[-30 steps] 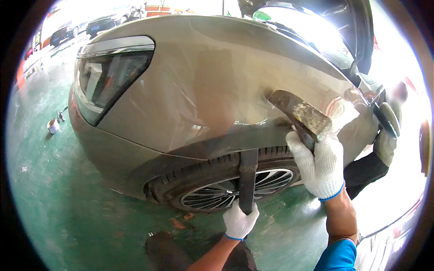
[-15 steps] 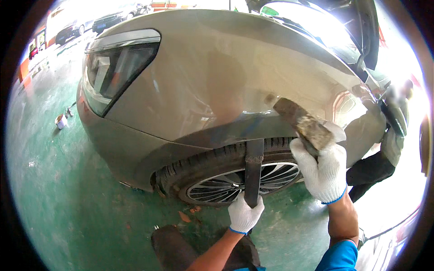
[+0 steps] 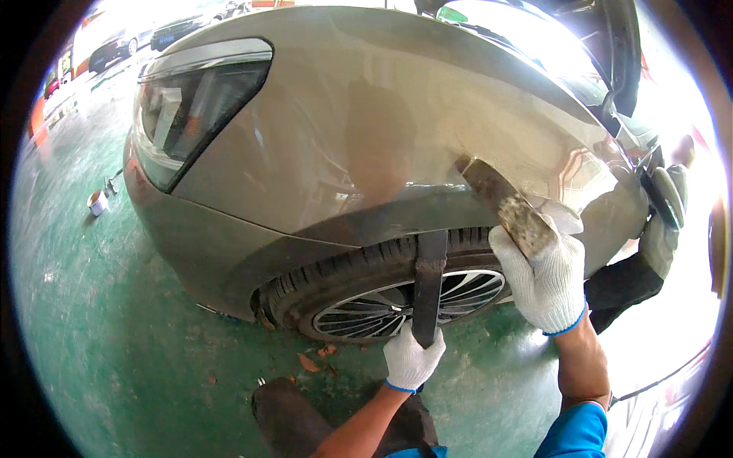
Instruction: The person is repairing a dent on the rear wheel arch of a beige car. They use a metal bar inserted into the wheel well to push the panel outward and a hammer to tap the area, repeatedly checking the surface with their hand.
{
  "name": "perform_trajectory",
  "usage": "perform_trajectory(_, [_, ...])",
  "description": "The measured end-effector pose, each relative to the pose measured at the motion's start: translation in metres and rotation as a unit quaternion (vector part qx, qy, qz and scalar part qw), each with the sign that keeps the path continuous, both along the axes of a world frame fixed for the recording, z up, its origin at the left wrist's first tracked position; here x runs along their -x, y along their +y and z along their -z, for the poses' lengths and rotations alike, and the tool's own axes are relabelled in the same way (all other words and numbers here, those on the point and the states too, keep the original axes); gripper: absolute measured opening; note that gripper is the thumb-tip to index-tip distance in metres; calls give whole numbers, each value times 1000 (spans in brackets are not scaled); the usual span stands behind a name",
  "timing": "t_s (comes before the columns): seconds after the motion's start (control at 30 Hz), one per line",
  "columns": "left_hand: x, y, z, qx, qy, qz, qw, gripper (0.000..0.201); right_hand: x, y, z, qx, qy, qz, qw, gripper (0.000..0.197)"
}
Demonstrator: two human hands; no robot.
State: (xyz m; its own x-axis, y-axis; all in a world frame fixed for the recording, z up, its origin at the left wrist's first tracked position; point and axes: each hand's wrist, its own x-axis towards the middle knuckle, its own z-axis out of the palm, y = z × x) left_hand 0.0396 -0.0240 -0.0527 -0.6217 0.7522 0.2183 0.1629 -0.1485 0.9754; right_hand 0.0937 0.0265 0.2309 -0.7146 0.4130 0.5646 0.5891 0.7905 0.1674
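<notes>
Both my hands wear white knitted gloves with blue cuffs. My left hand [image 3: 413,359] is closed round the lower end of a dark flat metal bar [image 3: 429,278], held upright in front of the wheel [image 3: 374,313]. Its upper end meets the wheel arch edge of the fender [image 3: 328,145]; whether it reaches behind the panel is hidden. In my right hand [image 3: 551,286] is a worn, scuffed flat metal tool [image 3: 504,198], slanting up and left over the fender. Its far end lies at or very near the painted surface, beside its own small dark reflection.
The car's headlight [image 3: 202,114] is at the left. A small white round container [image 3: 97,202] stands on the green floor [image 3: 137,328]. Brown scraps [image 3: 308,362] lie below the wheel. A person in dark trousers [image 3: 630,286] is behind the fender at right. Parked cars [image 3: 114,49] stand far left.
The worn tool's far end has come closer to the fender, narrowing the gap to its reflection. My left hand keeps its bar at the arch. The whole view has shifted slightly.
</notes>
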Motion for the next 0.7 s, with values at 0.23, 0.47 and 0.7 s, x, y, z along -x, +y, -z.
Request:
perform_trajectory(0.23, [4,0,-10,-3,-6,14,1000,28,0,2,1,23,60,-25,998,31])
perform_trajectory(0.47, [3,-1,-5,-3,0,5,1000,30,-5,2,4,52,78,-6,996,30])
perform_trajectory(0.7, [1,-2,-4,10,-10,9,1000,32,-13,6,16,90,123,-3,988,28])
